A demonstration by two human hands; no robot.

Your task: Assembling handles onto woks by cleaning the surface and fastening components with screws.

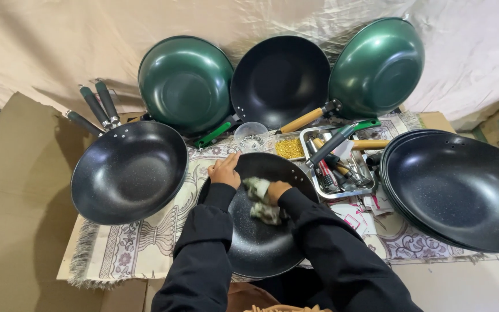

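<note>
Black wok (261,242) in the middle of the patterned cloth (145,242), being wiped. Left hand (224,171) closed on its far rim. Right hand (276,190) bunched on a rag (259,189) inside. Wiping underway; other woks around, untouched.

Single view from the camera on my head, looking steeply down and forward over my arms. My left hand (224,171) and right hand (275,190) lie near frame centre, close below the lens. The view reaches to the draped sheet (59,40) behind. No second view overlaps it.
</note>
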